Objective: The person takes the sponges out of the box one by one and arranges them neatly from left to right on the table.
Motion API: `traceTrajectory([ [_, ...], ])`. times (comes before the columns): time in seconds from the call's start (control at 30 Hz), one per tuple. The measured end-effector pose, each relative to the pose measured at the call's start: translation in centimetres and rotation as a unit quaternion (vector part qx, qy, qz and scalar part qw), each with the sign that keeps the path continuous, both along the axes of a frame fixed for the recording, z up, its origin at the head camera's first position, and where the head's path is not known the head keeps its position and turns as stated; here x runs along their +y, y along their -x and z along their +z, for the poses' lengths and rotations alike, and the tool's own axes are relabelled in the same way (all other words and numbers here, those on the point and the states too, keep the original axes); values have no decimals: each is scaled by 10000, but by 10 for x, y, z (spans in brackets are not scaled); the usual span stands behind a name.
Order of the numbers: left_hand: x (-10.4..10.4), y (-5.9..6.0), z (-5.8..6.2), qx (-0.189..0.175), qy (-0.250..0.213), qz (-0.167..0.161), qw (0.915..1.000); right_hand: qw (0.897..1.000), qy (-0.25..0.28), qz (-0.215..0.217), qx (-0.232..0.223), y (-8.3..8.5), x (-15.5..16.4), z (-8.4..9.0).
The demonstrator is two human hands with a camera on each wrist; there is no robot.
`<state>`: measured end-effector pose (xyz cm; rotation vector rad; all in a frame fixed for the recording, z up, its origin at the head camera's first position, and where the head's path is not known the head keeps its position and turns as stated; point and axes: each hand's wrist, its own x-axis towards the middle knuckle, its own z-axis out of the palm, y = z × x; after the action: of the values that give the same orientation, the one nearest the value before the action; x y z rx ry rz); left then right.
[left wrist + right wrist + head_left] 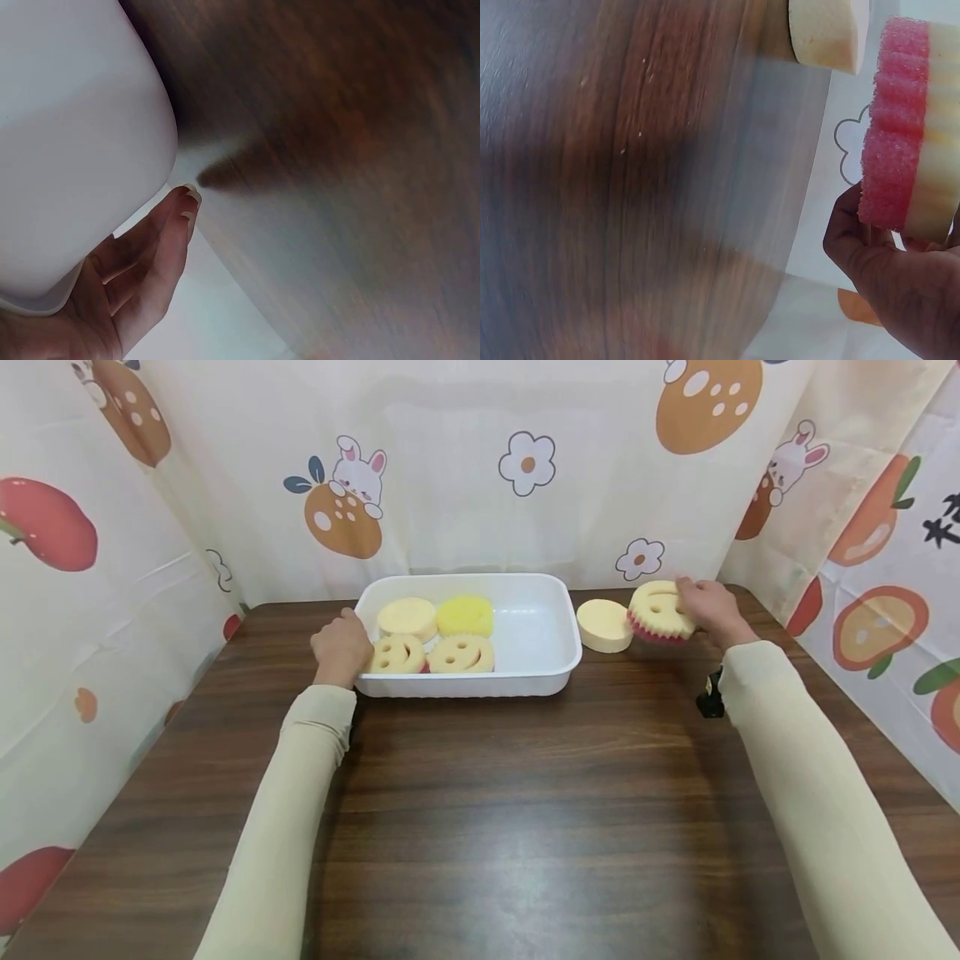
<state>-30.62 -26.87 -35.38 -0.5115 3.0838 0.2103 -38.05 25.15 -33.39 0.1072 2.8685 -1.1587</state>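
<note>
Pink-backed sponge [904, 127] in right hand [900, 289], plain cream sponge [826, 31] beyond, over wooden table [630, 187]

Head view: bright, even, diffuse lighting; sharp overall, with a pale sheen on the near table [480, 860] and mild wide-angle bowing at the edges. Shadows soft and short. Left wrist view: the tray [67, 135] wall overexposed, wood grain blurred. Right wrist view: table smeared by blur and glare; sponge [907, 127] texture fairly sharp.
</note>
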Motion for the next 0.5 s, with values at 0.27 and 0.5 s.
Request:
traceTrajectory([
  [0.27,-1,1,-3,13,32,-31,10000,9997,149,-53,-187,2,14,-4],
  [0.5,-2,0,-2,72,45,-13,10000,9988,343,-127,-325,2,17,-5],
])
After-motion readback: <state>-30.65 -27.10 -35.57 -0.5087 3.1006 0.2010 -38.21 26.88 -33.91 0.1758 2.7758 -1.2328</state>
